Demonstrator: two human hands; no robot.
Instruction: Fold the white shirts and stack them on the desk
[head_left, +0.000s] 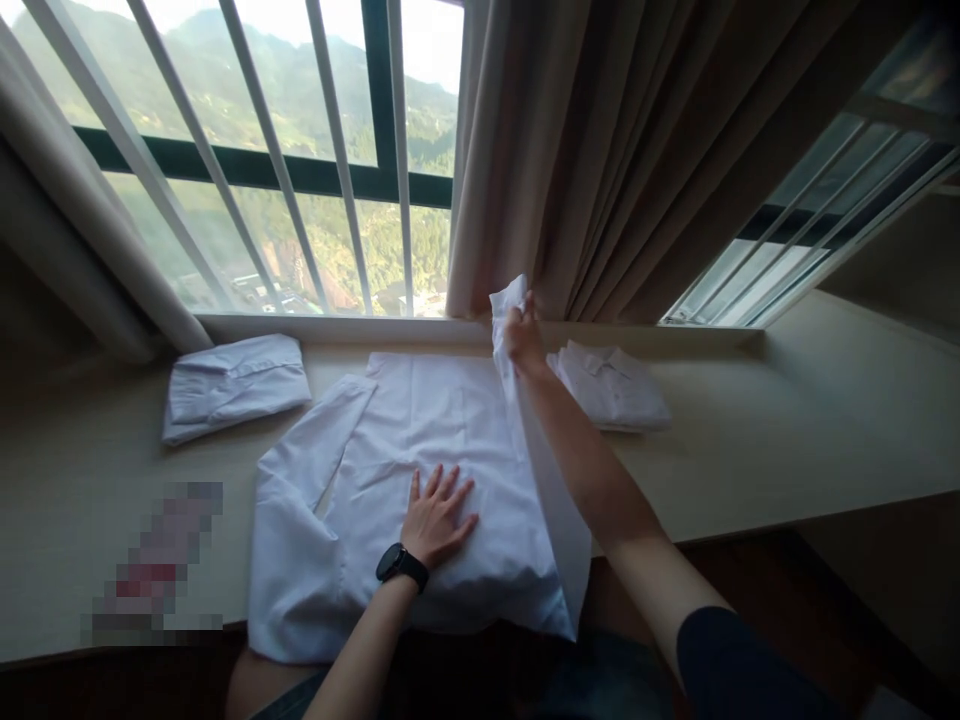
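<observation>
Scene: A person stands at a window ledge (750,470), folding a white shirt (420,450) spread flat on it, collar end toward the glass.
Left hand (436,518): Laid palm-down on the shirt's middle, fingers spread and straight, gripping nothing; a black watch (401,565) sits on the wrist.
Right hand (521,335): Raised near the collar end, fingers pinched shut on the shirt's right edge (510,300), which lifts clear of the ledge in a long flap.
Step in hand: By the look of it, the right side is being turned in over the body while the flat hand pins the cloth.
Next move calls for: Likely carrying the lifted flap leftward and laying it down smooth, without dragging the pinned cloth.
Nearby: One folded shirt (236,385) lies to the left, another folded shirt (611,385) just right of the raised hand; curtain (600,150) hangs behind.
</observation>
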